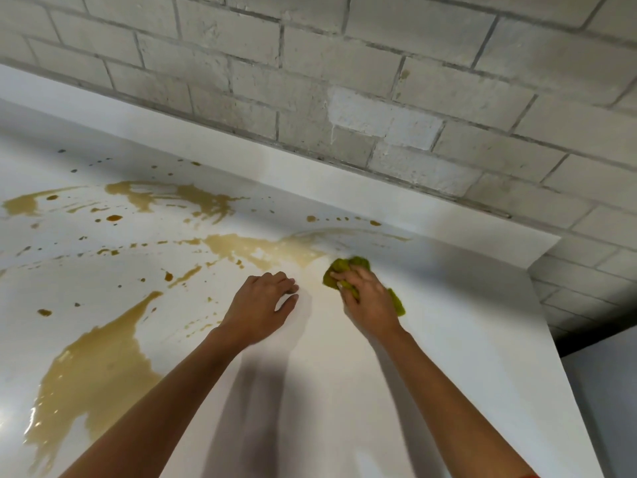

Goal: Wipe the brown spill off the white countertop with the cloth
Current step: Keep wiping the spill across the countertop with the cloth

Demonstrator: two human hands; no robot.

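A brown spill [93, 374] spreads over the left and middle of the white countertop [431, 339], with a big puddle at the lower left, streaks across the middle and droplets toward the back. My right hand [368, 298] presses a bunched green cloth [344, 267] onto the counter at the right end of the middle streak. My left hand [262, 305] rests palm down on the bare counter just left of it, fingers curled, holding nothing.
A low white upstand [310, 174] runs along the back of the counter below a pale brick wall [379, 81]. The counter ends at a right edge [551, 339], with a grey surface beyond it.
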